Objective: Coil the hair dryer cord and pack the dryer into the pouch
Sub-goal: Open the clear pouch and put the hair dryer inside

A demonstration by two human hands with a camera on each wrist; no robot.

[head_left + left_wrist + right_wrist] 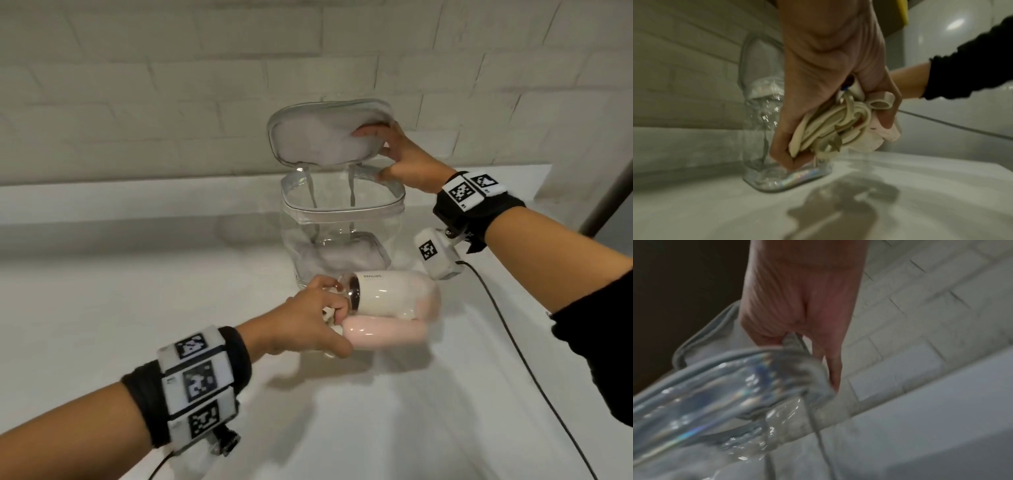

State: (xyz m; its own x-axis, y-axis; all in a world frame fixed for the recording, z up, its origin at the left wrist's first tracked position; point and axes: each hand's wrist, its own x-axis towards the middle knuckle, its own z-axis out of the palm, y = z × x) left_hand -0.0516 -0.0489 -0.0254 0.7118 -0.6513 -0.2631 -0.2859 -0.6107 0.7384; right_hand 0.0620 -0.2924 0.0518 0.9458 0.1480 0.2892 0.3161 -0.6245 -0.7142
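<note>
A clear plastic pouch [342, 240] with grey zipper trim stands upright on the white counter, its grey lid [325, 137] flipped up and back. My right hand [400, 157] holds the lid and rim at the back right corner [793, 340]. In front of the pouch my left hand [318, 318] grips the folded cream and pink hair dryer [387, 301], held just above the counter. The cream cord [830, 126] is bundled in loops against the dryer inside my left palm, with the plug [830, 146] at the bottom of the bundle.
The white counter [137, 308] runs to a raised ledge and a white brick wall [171, 85] behind the pouch. A thin black cable [513, 342] trails from my right wrist camera across the counter at right. A metal pole [613, 192] stands at far right.
</note>
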